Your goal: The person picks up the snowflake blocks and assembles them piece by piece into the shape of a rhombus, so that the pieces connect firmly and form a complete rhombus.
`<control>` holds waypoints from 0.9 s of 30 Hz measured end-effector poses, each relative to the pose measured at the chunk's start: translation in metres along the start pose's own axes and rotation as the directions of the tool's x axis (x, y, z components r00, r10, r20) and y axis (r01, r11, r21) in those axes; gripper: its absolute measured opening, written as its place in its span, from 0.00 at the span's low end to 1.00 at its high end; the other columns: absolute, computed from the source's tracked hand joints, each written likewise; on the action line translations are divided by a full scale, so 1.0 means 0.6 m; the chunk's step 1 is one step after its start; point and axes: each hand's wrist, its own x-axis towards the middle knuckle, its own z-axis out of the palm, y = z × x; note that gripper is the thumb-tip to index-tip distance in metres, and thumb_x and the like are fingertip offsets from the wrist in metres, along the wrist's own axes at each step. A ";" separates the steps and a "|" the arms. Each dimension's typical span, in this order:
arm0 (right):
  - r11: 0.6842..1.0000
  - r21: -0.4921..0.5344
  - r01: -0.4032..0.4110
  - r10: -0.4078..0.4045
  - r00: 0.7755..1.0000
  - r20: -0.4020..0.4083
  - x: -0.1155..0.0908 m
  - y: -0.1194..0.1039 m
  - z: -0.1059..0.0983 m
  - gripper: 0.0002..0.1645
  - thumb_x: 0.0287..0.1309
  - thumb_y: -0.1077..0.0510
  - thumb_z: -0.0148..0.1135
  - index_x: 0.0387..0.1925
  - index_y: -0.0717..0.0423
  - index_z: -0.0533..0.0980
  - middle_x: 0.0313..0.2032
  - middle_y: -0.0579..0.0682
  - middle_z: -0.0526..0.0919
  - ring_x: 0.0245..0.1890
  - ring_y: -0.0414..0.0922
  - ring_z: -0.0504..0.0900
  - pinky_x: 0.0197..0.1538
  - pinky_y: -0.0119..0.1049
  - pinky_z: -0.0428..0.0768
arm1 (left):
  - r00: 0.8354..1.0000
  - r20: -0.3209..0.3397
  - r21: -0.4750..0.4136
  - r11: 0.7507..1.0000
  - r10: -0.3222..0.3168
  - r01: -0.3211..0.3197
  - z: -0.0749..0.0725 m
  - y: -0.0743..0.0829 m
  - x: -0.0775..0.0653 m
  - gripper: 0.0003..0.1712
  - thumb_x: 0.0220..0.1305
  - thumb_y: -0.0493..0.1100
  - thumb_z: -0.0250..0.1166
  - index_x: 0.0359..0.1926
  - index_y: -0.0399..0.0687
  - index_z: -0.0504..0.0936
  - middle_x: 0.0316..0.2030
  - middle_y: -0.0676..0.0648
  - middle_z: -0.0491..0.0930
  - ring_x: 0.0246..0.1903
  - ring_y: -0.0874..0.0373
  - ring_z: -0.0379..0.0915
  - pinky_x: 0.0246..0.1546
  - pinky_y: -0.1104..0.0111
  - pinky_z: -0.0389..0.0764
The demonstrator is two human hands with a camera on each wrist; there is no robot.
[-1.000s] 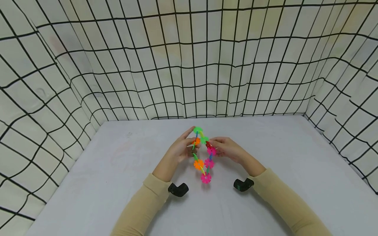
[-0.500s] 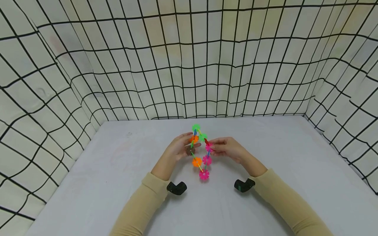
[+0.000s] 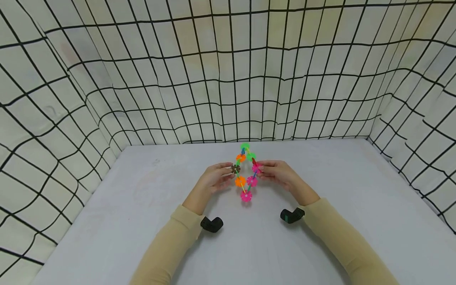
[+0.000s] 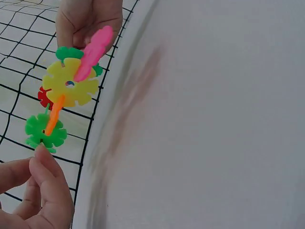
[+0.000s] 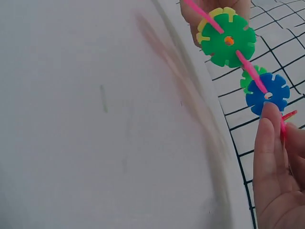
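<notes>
A closed ring of slotted plastic snowflake discs (image 3: 240,181) in orange, pink, green and other colours hangs upright between both hands, narrow at top and bottom. On its left side my left hand (image 3: 214,179) pinches the brown disc (image 3: 235,169) between thumb and fingers. Opposite, my right hand (image 3: 279,174) pinches a pink disc (image 3: 256,168), partly covered by the fingertips. The left wrist view shows a green disc (image 4: 46,131) just above the left fingertips. In the right wrist view a blue disc (image 5: 268,94) touches the right fingertips.
A white-covered table (image 3: 117,221) lies beneath the hands. Black netting (image 3: 249,91) over white sheeting rises behind the table and on both sides. Black wrist-worn devices (image 3: 211,224) sit at the inner side of each cuff.
The ring has moved farther from the person and stands more evenly spread. My left fingers have come down from near the green top disc to the brown disc; both hands moved slightly forward.
</notes>
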 end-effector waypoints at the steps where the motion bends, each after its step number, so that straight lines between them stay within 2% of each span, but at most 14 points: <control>1: 1.000 -0.015 -0.007 0.007 1.000 0.003 0.003 0.000 -0.001 0.25 0.74 0.66 0.56 0.67 0.75 0.68 0.36 0.50 0.87 0.35 0.40 0.88 0.47 0.34 0.84 | 1.000 -0.002 0.004 1.000 0.008 -0.008 -0.001 -0.001 0.002 0.24 0.73 0.31 0.59 0.68 0.34 0.73 0.37 0.49 0.82 0.29 0.63 0.79 0.30 0.76 0.79; 5: 0.996 -0.080 -0.041 0.041 0.999 0.008 0.014 0.000 -0.006 0.24 0.75 0.66 0.54 0.68 0.73 0.69 0.36 0.50 0.86 0.34 0.40 0.87 0.47 0.35 0.85 | 1.000 0.001 0.023 1.000 0.011 -0.011 -0.007 -0.004 0.011 0.23 0.71 0.27 0.59 0.65 0.30 0.75 0.31 0.47 0.83 0.22 0.65 0.77 0.24 0.80 0.76; 11: 0.988 -0.121 -0.095 0.100 0.994 0.032 0.029 0.003 -0.013 0.24 0.76 0.67 0.51 0.68 0.73 0.68 0.35 0.52 0.86 0.35 0.41 0.87 0.46 0.35 0.85 | 0.999 0.031 0.127 0.992 -0.021 0.017 -0.015 -0.003 0.029 0.21 0.70 0.28 0.61 0.63 0.29 0.77 0.28 0.48 0.83 0.22 0.65 0.77 0.25 0.80 0.77; 19: 0.980 -0.149 -0.133 0.137 0.990 0.019 0.036 0.003 -0.014 0.23 0.75 0.67 0.53 0.68 0.71 0.69 0.39 0.55 0.86 0.36 0.42 0.88 0.46 0.35 0.85 | 0.998 0.045 0.248 0.968 -0.047 0.034 -0.020 0.006 0.032 0.20 0.72 0.30 0.61 0.62 0.29 0.78 0.30 0.49 0.83 0.24 0.66 0.78 0.27 0.79 0.78; 27: 0.972 -0.193 -0.137 0.143 0.989 0.020 0.040 0.008 -0.013 0.23 0.74 0.67 0.55 0.67 0.71 0.70 0.38 0.54 0.88 0.34 0.41 0.88 0.43 0.33 0.85 | 0.998 0.033 0.286 0.957 -0.049 0.038 -0.019 0.004 0.035 0.18 0.72 0.31 0.62 0.61 0.31 0.80 0.32 0.48 0.83 0.24 0.66 0.79 0.29 0.79 0.79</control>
